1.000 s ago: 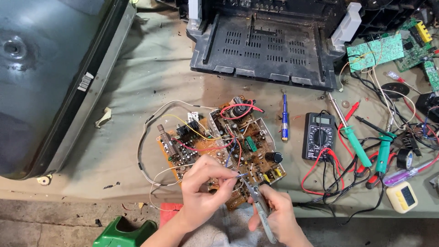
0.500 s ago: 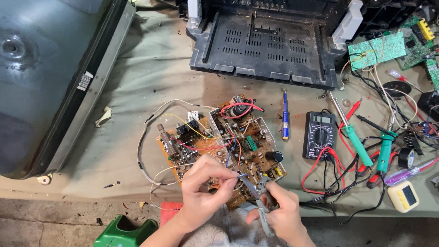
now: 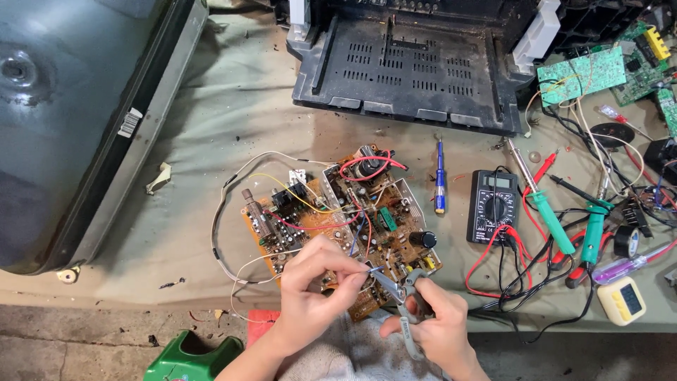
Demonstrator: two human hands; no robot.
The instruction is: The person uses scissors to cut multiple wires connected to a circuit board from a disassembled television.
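At the far left of the desk (image 3: pixel 211 141) lies a big dark screen tube (image 3: pixel 63 127). Near the edge below it sits a green plastic thing (image 3: pixel 190 360). My left hand (image 3: pixel 310 296) is pinched shut on a thin wire (image 3: pixel 356 264) at the near side of the orange board (image 3: pixel 338 226), which lies mid-desk with red, yellow and white leads looping over it. My right hand (image 3: pixel 430 328) is just beside the left, closed around the grips of the pliers (image 3: pixel 398 296); their tips point left and meet the wire by my left fingertips, over the board's near edge. Far behind the board stands a black casing (image 3: pixel 409 63). Right of the board lie a blue screwdriver (image 3: pixel 439 176), then a black meter (image 3: pixel 493 204) with red and black leads, then two green-handled irons (image 3: pixel 564 226). Green boards (image 3: pixel 585 70) lie at the far right.
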